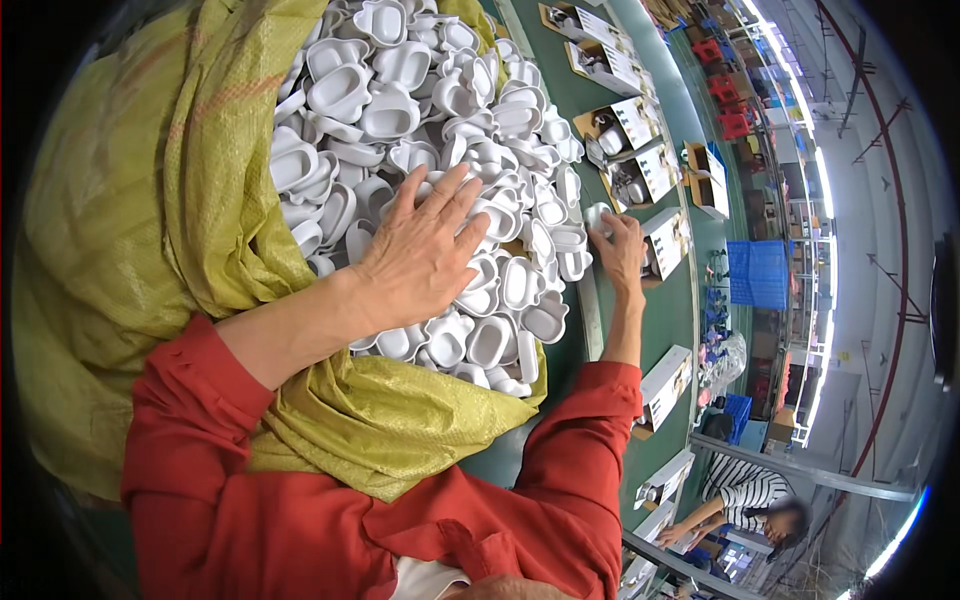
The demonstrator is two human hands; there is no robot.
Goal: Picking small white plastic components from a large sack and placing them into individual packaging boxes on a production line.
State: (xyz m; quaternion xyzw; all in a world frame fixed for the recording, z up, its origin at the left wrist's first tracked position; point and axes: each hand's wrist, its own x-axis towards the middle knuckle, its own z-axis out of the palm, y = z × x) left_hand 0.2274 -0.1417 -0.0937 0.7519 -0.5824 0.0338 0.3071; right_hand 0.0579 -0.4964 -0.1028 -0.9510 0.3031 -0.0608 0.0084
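A big yellow woven sack (110,220) lies open, full of small white plastic parts (390,112), each like a shallow rounded tray. Over this heap my left hand (420,245) rests palm down with its fingers spread, touching the parts and gripping none. Further right, my right hand (622,248) has its thumb and fingers closed on a small whitish plastic part (598,217), partly hidden by the fingers. That hand is beside an open printed carton (664,245) on the green belt.
Several more open cartons (642,172) stand along the green conveyor belt (548,52), with white items inside some. At lower right, a co-worker in a striped shirt (745,490) reaches toward the belt. A blue crate (757,273) and red stools (722,88) are beyond.
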